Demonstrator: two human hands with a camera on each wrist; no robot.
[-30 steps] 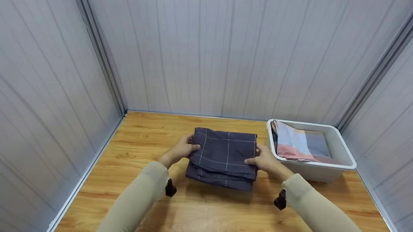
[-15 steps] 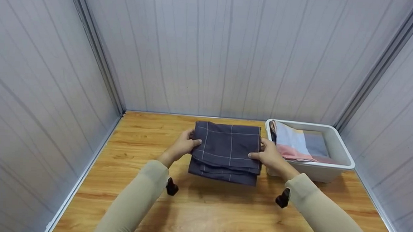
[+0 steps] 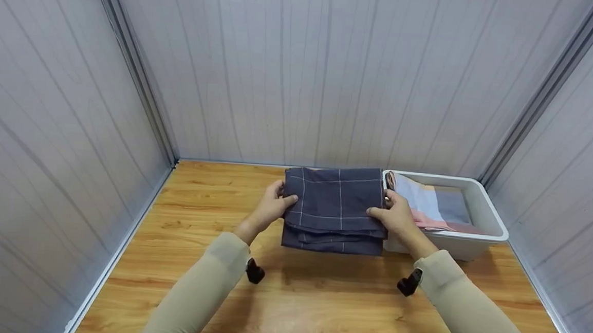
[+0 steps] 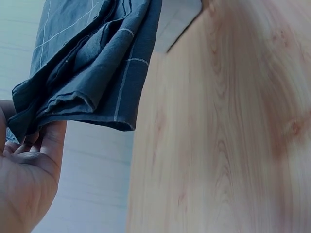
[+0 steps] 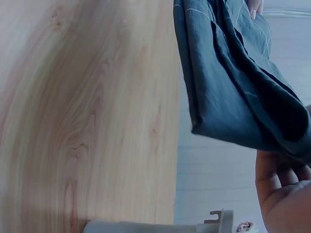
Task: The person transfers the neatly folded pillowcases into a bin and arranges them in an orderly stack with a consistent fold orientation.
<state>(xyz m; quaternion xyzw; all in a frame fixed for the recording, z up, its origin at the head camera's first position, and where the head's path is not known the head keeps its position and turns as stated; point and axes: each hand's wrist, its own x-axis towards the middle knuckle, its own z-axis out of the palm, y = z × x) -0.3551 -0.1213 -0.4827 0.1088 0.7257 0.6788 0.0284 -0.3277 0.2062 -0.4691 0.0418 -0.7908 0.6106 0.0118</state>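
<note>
A dark grey folded cloth (image 3: 333,199) with thin white check lines is held up off the wooden surface between both hands. My left hand (image 3: 269,206) grips its left edge, thumb on top and fingers beneath. On the opposite edge my right hand (image 3: 397,216) pinches it the same way, close beside the white bin. Several folded layers of the cloth (image 4: 92,68) show in the left wrist view, its front edge drooping. In the right wrist view, fingers (image 5: 282,177) of the right hand lie under the cloth (image 5: 233,92).
A white plastic bin (image 3: 494,214) stands at the back right, with folded pink, light blue and grey fabric (image 3: 438,206) inside. Pale panelled walls (image 3: 302,74) enclose the wooden surface (image 3: 298,311) at the back and on both sides.
Both hands have carried the folded cloth back and slightly to the right, so its right edge now meets the bin's left rim in the head view. The bin has stayed put.
</note>
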